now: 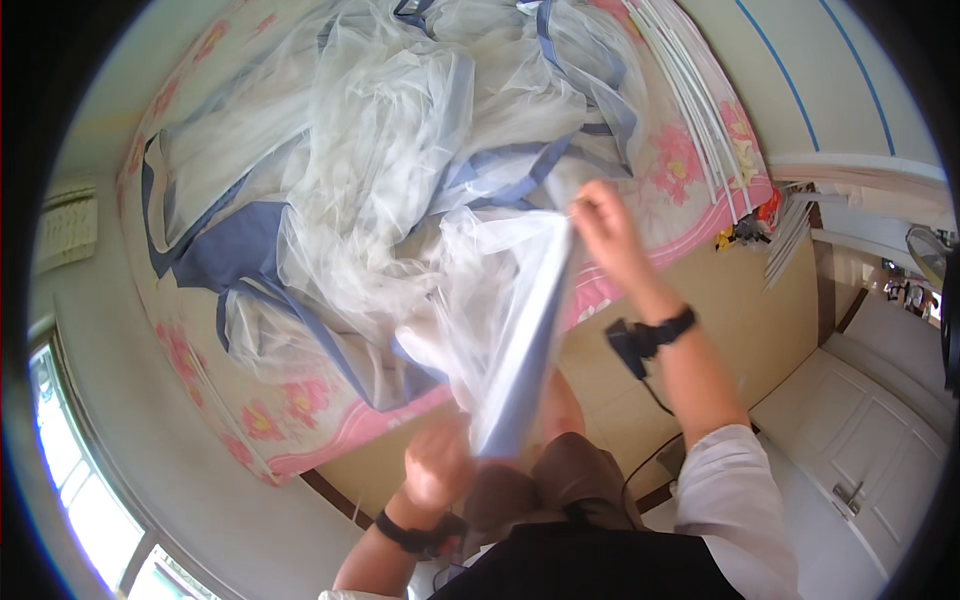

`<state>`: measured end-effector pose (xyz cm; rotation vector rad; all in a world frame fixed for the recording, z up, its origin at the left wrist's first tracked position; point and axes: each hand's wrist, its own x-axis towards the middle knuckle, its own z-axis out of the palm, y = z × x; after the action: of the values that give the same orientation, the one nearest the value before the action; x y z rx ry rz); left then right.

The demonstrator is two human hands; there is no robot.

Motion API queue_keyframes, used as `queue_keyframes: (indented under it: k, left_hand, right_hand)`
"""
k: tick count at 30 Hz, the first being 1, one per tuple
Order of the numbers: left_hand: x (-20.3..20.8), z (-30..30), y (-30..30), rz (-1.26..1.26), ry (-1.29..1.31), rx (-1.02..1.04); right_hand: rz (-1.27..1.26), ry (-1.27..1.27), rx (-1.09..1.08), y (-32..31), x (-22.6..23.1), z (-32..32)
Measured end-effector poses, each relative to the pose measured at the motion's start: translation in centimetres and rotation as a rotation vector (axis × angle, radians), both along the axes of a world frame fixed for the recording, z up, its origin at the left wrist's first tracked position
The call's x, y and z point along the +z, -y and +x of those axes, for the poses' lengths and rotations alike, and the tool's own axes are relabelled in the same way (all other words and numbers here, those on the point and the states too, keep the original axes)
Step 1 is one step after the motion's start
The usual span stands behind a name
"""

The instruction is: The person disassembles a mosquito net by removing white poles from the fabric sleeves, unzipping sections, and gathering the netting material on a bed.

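Note:
A white mesh mosquito net [385,150] with blue fabric borders lies in a large heap across the bed. My right hand [607,232] is raised over the bed's near edge, its fingers pinched on a corner of the net. From there a blue-edged strip [530,350] of the net runs down toward my lap. At the strip's lower end my left hand [438,465] is closed on the net, blurred by motion, with its fingertips hidden. Both wrists wear black straps.
The bed [340,430] has a pink floral cover. Several thin white poles [690,100] lie along its right side, and more poles [790,240] lean beyond it. A black cable [650,395] hangs from my right wrist. A white door [850,430] is at the right, a window [85,490] at the left.

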<state>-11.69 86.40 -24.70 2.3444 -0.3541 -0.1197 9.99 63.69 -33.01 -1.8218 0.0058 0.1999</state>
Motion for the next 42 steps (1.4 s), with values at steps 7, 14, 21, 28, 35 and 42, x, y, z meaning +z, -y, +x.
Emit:
queue_keyframes:
  k: [7, 14, 21, 28, 35, 42]
  left_hand:
    - [4.2, -0.1, -1.5, -0.190, 0.183, -0.214]
    - [-4.4, -12.7, -4.8, -0.021, -0.344, -0.147]
    - [-9.7, -14.5, -5.3, 0.419, -0.908, 0.057]
    - [-5.4, -4.3, -1.0, -0.176, -0.232, 0.207]
    - [-2.5, -4.6, 0.4, -0.281, -0.299, 0.194]
    - [-0.7, -9.5, -1.6, -0.141, -0.338, -0.198]
  right_hand:
    - [0.194, 0.882, -0.062, 6.1, 20.7, -5.3]
    - [-0.172, -0.423, 0.322, 3.7, 2.6, -12.0]
    - [-0.087, -0.302, 0.176, -0.2, -4.4, -10.9]
    - [-0.027, 0.149, 0.631, -7.1, 7.2, -15.8]
    - [-0.022, 0.194, 0.605, -6.8, 7.4, -16.9]
    - [-0.023, 0.097, 0.572, -5.2, -0.5, -13.3]
